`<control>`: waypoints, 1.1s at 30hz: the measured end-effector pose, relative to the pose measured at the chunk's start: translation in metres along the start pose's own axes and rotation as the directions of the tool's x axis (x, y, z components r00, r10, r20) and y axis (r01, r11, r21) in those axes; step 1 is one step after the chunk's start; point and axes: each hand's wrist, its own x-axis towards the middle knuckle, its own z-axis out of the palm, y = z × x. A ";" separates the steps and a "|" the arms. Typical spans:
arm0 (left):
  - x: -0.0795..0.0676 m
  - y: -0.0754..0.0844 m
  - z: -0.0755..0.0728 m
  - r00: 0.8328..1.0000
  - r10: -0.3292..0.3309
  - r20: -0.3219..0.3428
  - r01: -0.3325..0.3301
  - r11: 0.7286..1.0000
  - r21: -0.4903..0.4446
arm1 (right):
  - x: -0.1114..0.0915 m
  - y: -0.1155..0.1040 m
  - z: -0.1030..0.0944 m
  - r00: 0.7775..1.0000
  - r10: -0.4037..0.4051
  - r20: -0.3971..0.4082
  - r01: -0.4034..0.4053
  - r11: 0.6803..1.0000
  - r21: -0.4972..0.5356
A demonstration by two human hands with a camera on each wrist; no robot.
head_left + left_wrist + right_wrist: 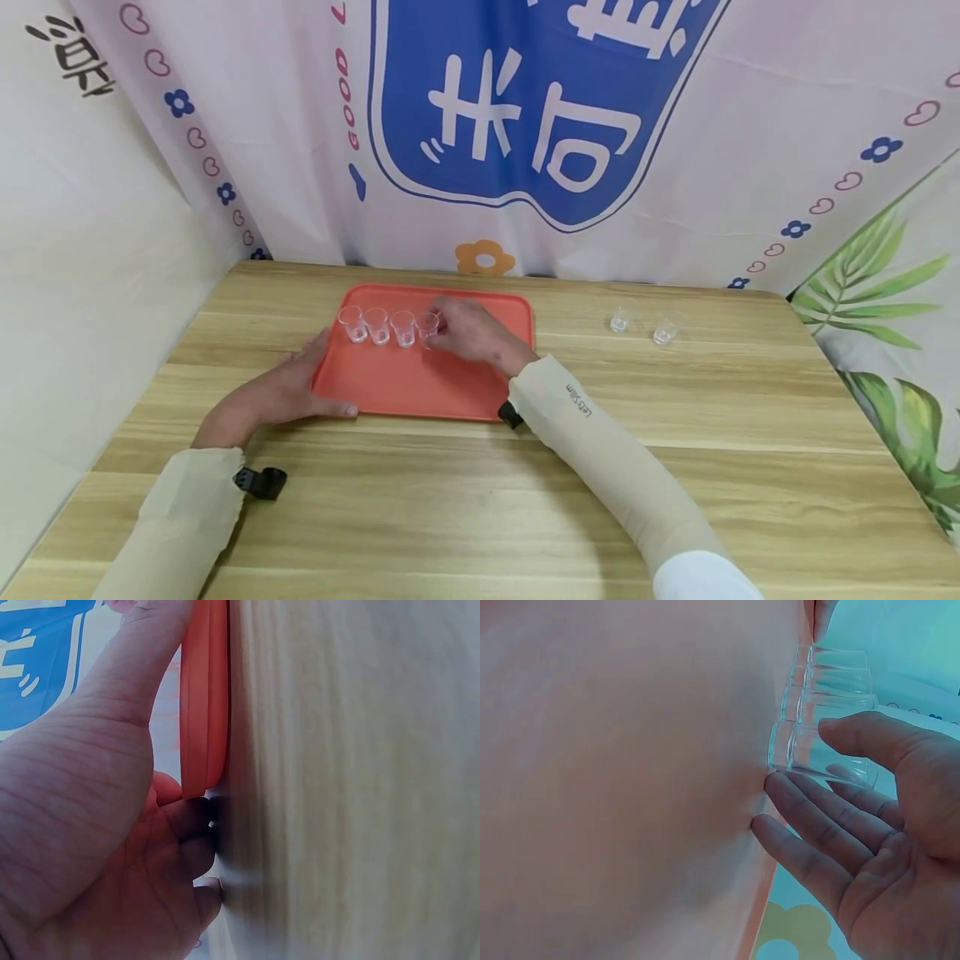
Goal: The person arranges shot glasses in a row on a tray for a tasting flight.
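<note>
Several clear shot glasses [378,326] stand upright in a row on a red tray [420,385]. My right hand [471,330] is at the right end of the row, with its thumb and fingers about the last shot glass [810,746]. In the right wrist view the thumb lies against that glass's side and the fingers [821,817] reach along its other side, low over the tray. My left hand [288,387] holds the tray's left end. Its thumb lies along the front edge while the fingers [191,832] bear on the left side.
Two more clear shot glasses, one at the left [620,320] and one at the right [664,331], stand on the wooden table [570,517] right of the tray. A printed curtain [300,167] hangs along the table's back edge. A pale wall rises at the left.
</note>
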 end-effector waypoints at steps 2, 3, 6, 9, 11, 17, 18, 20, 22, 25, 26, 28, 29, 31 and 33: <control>0.000 0.000 0.000 1.000 0.005 -0.002 -0.005 1.000 -0.002 | 0.000 0.000 0.000 1.000 -0.003 0.001 0.002 1.000 0.004; 0.000 -0.001 0.000 1.000 0.009 -0.003 -0.009 1.000 -0.005 | 0.000 0.000 0.001 1.000 -0.005 0.001 0.005 1.000 0.005; 0.001 -0.001 0.000 1.000 0.012 -0.006 -0.012 1.000 -0.001 | 0.000 0.000 0.000 1.000 -0.012 -0.001 0.012 1.000 0.004; 0.001 -0.001 0.000 1.000 0.012 -0.008 -0.012 1.000 0.002 | 0.001 0.000 0.000 1.000 -0.017 -0.005 0.017 1.000 -0.003; 0.001 -0.001 0.000 1.000 0.012 -0.007 -0.012 1.000 0.004 | 0.001 0.000 0.000 1.000 -0.016 -0.005 0.016 1.000 -0.007; 0.000 0.000 0.000 1.000 0.006 -0.001 -0.006 1.000 0.009 | 0.000 -0.001 -0.001 1.000 -0.013 0.008 0.013 1.000 -0.013; 0.000 0.000 0.000 1.000 0.004 -0.001 -0.004 1.000 0.008 | 0.000 -0.001 -0.001 1.000 -0.013 0.012 0.013 1.000 -0.011; 0.000 0.000 0.000 1.000 0.001 -0.001 -0.001 1.000 0.005 | -0.001 -0.001 -0.001 1.000 -0.012 0.020 0.012 1.000 -0.008; -0.001 0.001 0.000 1.000 -0.011 0.002 0.011 1.000 -0.003 | -0.001 -0.001 -0.002 1.000 -0.011 0.029 0.011 1.000 -0.008; -0.001 0.002 0.000 1.000 -0.025 0.007 0.026 1.000 -0.010 | -0.001 0.000 -0.003 0.999 -0.007 0.040 0.007 1.000 -0.011; -0.001 0.002 0.000 1.000 -0.030 0.008 0.030 1.000 -0.008 | -0.002 0.000 -0.003 0.999 -0.003 0.040 0.004 1.000 -0.015; -0.001 0.002 0.000 1.000 -0.026 0.007 0.026 1.000 -0.005 | -0.002 0.001 -0.004 0.999 0.007 0.037 -0.006 1.000 -0.017; -0.001 0.001 0.000 1.000 -0.020 0.006 0.020 1.000 -0.004 | -0.003 0.001 -0.004 0.999 0.013 0.035 -0.013 1.000 -0.012; -0.001 0.001 0.000 1.000 -0.015 0.004 0.015 1.000 -0.001 | -0.005 0.003 -0.005 0.999 0.028 0.031 -0.028 1.000 0.001; -0.001 0.001 -0.001 1.000 -0.011 0.001 0.011 1.000 0.003 | -0.007 0.004 -0.006 0.999 0.036 0.026 -0.037 0.999 0.023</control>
